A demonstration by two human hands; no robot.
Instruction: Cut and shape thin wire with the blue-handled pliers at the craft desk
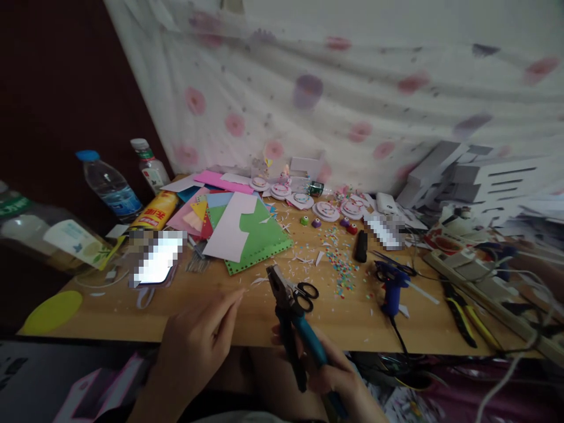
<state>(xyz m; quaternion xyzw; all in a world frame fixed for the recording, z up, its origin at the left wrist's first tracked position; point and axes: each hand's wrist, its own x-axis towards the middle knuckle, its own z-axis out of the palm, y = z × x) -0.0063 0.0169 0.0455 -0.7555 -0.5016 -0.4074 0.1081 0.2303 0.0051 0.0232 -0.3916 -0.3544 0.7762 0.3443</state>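
Possibly, the combination pliers (285,296) grasped by the right hand (341,376) at the table's (352,326) front edge could snag the nearby black-handled scissors (298,291) if swung sideways; whether the left hand's (196,338) curled fingers pinch anything cannot be told.

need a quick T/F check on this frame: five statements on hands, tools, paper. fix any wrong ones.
1. The right hand grips pliers. True.
2. The left hand holds the scissors. False: no scissors show in the left hand; the scissors lie on the table.
3. The glue gun is red. False: the glue gun is blue.
4. Pale cut paper lies over a green sheet. True.
5. The scattered confetti is all green. False: the confetti mixes several colours.
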